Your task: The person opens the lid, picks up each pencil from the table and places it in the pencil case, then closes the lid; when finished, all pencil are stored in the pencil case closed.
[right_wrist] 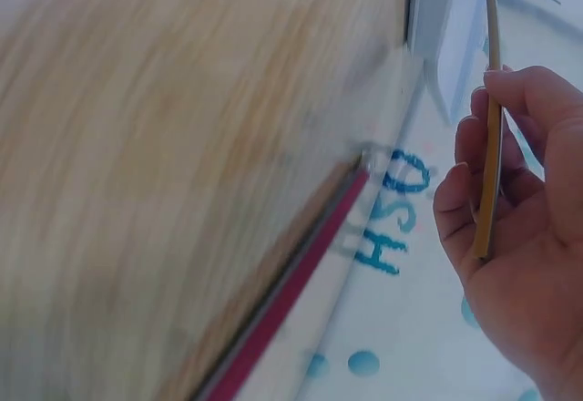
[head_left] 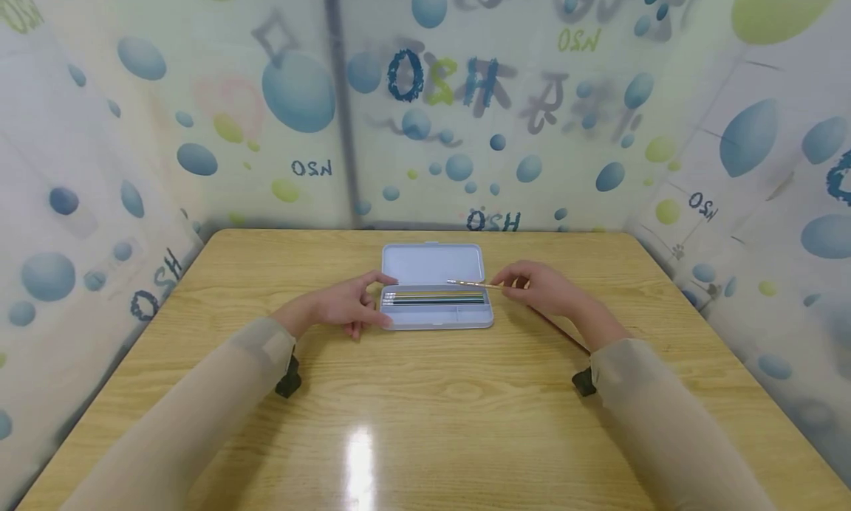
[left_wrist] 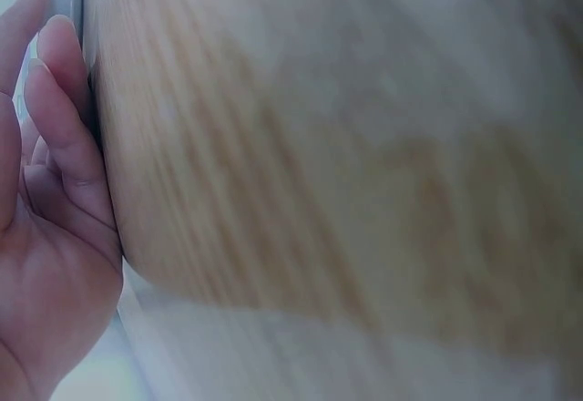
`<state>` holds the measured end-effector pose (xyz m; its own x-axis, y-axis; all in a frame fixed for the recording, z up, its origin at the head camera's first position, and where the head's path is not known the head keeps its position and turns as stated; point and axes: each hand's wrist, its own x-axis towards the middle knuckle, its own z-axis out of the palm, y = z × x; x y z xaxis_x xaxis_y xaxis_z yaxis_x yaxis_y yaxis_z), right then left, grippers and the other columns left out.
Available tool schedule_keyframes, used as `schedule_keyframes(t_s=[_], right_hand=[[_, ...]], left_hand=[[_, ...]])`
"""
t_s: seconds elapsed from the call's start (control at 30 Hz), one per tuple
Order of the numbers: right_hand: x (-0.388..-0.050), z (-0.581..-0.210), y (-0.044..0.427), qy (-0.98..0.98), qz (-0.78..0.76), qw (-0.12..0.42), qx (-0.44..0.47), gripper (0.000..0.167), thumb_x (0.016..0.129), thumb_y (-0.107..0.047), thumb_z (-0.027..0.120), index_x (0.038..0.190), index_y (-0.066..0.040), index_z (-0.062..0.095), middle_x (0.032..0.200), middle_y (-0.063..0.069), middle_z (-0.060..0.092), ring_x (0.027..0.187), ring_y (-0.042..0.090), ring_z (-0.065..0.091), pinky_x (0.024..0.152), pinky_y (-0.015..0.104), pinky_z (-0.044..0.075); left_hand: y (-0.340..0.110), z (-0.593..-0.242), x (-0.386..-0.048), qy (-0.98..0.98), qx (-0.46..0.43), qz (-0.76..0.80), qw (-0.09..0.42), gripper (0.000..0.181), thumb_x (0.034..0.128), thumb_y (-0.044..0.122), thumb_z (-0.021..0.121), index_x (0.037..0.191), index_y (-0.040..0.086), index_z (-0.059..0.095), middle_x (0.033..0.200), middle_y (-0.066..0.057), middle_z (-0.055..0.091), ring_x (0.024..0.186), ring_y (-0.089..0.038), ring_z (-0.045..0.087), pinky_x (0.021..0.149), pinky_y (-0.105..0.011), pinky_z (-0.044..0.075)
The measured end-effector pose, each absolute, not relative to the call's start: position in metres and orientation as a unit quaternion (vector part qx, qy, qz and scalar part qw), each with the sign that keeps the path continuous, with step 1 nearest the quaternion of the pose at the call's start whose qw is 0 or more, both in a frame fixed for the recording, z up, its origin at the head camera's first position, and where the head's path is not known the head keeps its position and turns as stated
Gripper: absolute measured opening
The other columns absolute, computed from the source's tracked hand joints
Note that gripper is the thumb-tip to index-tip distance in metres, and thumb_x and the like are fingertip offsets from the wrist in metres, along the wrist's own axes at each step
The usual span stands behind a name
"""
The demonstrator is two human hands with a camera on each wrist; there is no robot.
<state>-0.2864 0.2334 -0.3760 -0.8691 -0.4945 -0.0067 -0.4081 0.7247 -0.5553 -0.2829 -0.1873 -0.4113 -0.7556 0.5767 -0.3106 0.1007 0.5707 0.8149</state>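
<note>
A white pencil case (head_left: 425, 325) lies on the table with its lid tilted back on the far side. Several pencils (head_left: 435, 298) lie side by side in its rear compartment, and the front compartments look bare. My left hand (head_left: 346, 304) holds the left end of the case, thumb at the front corner and index finger at the back corner. Just off the right end, my right hand (head_left: 541, 288) pinches a yellow pencil (right_wrist: 493, 146) with its pale end pointing left over the case. Beneath the right hand, a dark red pencil (right_wrist: 291, 287) rests on the table.
The wooden table (head_left: 432, 407) spreads on all sides of the case. Patterned curtain-like walls (head_left: 412, 164) stand behind it and to both sides. A dark wrist device (head_left: 289, 378) sits under the left sleeve, and another (head_left: 583, 382) under the right.
</note>
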Motion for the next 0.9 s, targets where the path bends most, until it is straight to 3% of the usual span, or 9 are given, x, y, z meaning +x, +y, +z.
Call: schedule_keyframes(t_s=[0.37, 0.9], right_hand=[[-0.295, -0.382, 0.191, 0.918, -0.274, 0.098, -0.269, 0.022, 0.108, -0.02, 0.071, 0.128, -0.022, 0.081, 0.12, 0.0, 0.075, 0.096, 0.021, 0.06, 0.083, 0.035, 0.052], [-0.303, -0.384, 0.145, 0.908, -0.264, 0.12, -0.302, 0.024, 0.11, -0.015, 0.067, 0.129, -0.023, 0.081, 0.125, 0.004, 0.07, 0.107, 0.022, 0.063, 0.098, 0.042, 0.056]], left_hand=[[-0.187, -0.413, -0.283, 0.841, 0.205, 0.413, 0.284, 0.09, 0.0989, 0.037, 0.085, 0.168, 0.023, 0.03, 0.071, -0.002, 0.06, 0.052, -0.015, 0.062, 0.053, -0.026, 0.052], [-0.189, -0.413, -0.284, 0.838, 0.203, 0.416, 0.289, 0.088, 0.0984, 0.038, 0.085, 0.167, 0.026, 0.031, 0.073, -0.003, 0.062, 0.053, -0.016, 0.062, 0.053, -0.026, 0.052]])
